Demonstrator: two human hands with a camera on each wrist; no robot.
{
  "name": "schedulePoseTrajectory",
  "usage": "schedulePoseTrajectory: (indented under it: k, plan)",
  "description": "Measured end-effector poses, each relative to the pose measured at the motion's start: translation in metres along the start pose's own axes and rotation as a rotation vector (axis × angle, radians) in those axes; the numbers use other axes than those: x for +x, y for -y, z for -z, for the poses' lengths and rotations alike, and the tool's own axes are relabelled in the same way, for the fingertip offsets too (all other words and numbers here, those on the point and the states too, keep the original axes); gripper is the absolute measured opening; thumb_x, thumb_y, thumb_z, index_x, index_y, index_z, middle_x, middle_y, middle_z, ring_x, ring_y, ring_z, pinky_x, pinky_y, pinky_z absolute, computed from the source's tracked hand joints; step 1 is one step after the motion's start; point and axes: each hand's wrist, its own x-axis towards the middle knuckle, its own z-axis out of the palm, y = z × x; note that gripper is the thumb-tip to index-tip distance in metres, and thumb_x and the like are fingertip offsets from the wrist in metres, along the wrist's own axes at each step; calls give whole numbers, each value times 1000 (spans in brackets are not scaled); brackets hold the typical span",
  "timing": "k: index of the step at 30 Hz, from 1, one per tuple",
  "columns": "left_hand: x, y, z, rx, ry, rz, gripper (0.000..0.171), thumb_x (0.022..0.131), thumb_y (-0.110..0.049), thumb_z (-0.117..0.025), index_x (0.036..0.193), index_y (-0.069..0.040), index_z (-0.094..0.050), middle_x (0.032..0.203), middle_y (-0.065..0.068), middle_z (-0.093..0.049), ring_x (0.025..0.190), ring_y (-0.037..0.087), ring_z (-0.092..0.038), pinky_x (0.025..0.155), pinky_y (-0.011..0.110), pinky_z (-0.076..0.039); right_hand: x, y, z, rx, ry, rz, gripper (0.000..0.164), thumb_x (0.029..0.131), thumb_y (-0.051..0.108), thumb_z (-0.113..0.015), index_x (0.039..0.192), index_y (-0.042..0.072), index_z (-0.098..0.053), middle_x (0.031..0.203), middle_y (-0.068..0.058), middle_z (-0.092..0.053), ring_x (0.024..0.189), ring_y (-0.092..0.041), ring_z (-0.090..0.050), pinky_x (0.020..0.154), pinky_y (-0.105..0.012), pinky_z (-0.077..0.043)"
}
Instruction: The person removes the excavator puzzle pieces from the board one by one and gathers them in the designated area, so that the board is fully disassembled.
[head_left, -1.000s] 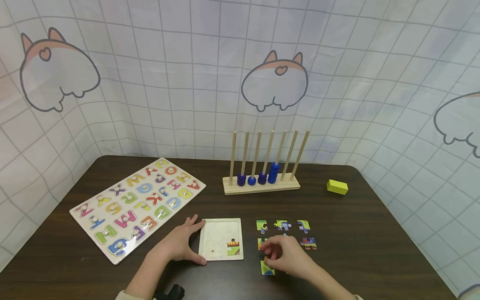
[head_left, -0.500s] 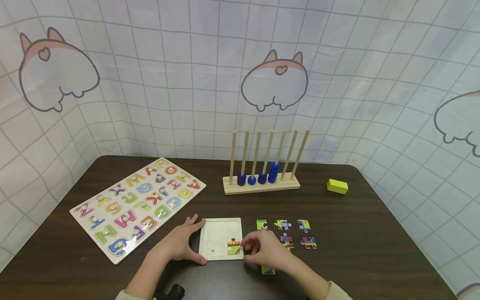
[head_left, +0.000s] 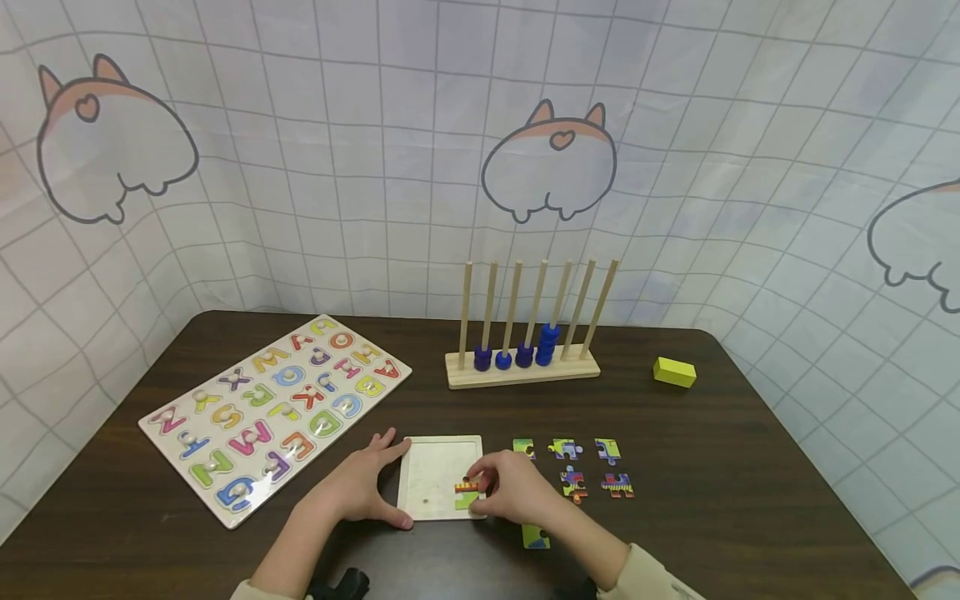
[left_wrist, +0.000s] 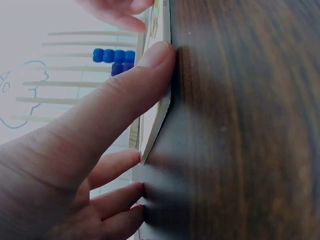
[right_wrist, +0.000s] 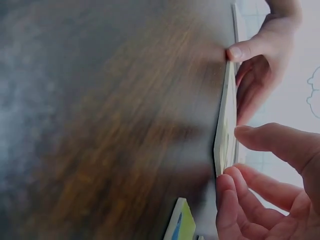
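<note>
A shallow cream puzzle tray (head_left: 438, 467) lies flat on the dark table, with a green, red and yellow puzzle piece (head_left: 464, 502) in its near right corner. My left hand (head_left: 363, 485) spreads along the tray's left side; the thumb rests at the near corner and a finger touches the far one. Over the right edge, my right hand (head_left: 517, 490) touches that corner piece with its thumb and fingertips. The right wrist view shows a gap between the thumb and the fingers, with nothing visibly lifted in it. The palm partly hides the pieces to the right.
Loose puzzle pieces lie right of the tray, among them a green-blue piece (head_left: 535, 537) and a purple piece (head_left: 617, 486). An alphabet board (head_left: 281, 408) lies at left. Behind stand a peg abacus (head_left: 525, 377) with blue beads and, farther right, a yellow block (head_left: 674, 372).
My right hand has moved left from the loose pieces to the tray's right edge, then onto the corner piece. My left hand and the tray have stayed in place.
</note>
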Motion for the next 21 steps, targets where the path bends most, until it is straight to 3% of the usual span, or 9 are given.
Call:
schedulePoseTrajectory:
  k: [10,21]
  plan:
    - [0,-1,0,-4,0,-2,104,51,-43,-87,137,-6,-42,145,21,-26,132,42,-21,100,56,-27,6,3,-4,-40,4,-67,31,64,14,-81,89,3,-67,61,4,-51,55,-6,-43,52,-21,-36]
    - [0,-1,0,-6,-2,0,104,51,-42,-87,137,-6,-43,145,22,-26,132,42,-21,100,56,-27,5,9,-2,-54,-3,-39,26,62,11,-81,81,4,-65,63,2,-51,58,-7,-42,55,-22,-36]
